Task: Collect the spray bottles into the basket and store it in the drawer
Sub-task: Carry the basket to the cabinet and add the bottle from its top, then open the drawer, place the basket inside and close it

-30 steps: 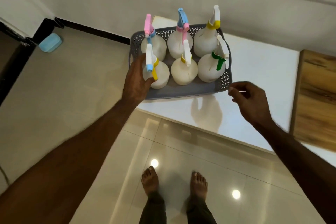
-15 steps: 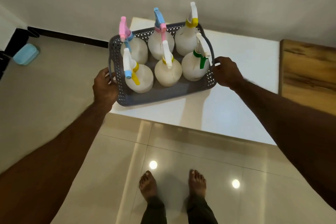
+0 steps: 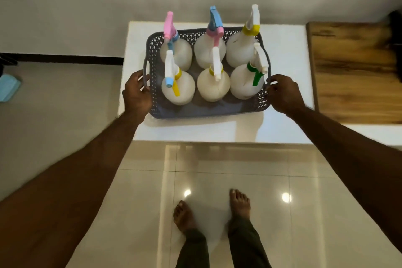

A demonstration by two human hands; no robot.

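both hands [image 3: 137, 93] [image 3: 285, 93] grip perforated grey plastic basket [image 3: 204, 111], six round bottles [image 3: 214, 85] inside

A grey perforated plastic basket [image 3: 206, 111] is sitting on the white glossy table [image 3: 287, 54]; six translucent white plastic spray bottles [image 3: 213, 87] are standing upright inside the basket in two rows of three; the left hand [image 3: 137, 93] is gripping the basket's left handle; the right hand [image 3: 283, 93] is gripping its right handle; a brown wooden board [image 3: 352, 69] is lying right of the basket; two bare feet [image 3: 239, 203] are standing on glossy beige floor tiles [image 3: 304, 213] nearer the camera than the basket.
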